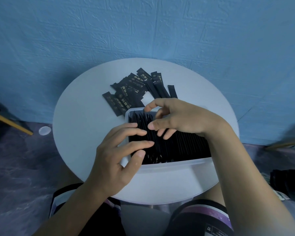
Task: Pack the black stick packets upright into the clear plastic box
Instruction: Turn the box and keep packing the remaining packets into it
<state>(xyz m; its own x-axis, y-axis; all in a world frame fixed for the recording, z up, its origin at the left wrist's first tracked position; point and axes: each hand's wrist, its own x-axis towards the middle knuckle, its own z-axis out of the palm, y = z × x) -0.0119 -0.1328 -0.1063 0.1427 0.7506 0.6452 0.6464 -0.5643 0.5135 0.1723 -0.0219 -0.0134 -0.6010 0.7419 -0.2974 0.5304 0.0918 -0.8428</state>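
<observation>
A clear plastic box (174, 165) stands on the round white table (78, 126), packed with several black stick packets (180, 145) standing upright in a row. My left hand (119, 157) lies over the box's left end, its straight fingers pressing on the packet tops and its thumb at the front wall. My right hand (179, 116) hovers over the far left corner of the box with loosely curled fingers touching the packet tops; whether it pinches one is hidden. A loose pile of black stick packets (134, 89) lies flat just behind the box.
A blue textured wall rises right behind the table. A small round white lid (44, 130) lies on the floor at the left, near a wooden leg (10, 123). A dark bundle (286, 181) sits on the floor at the right.
</observation>
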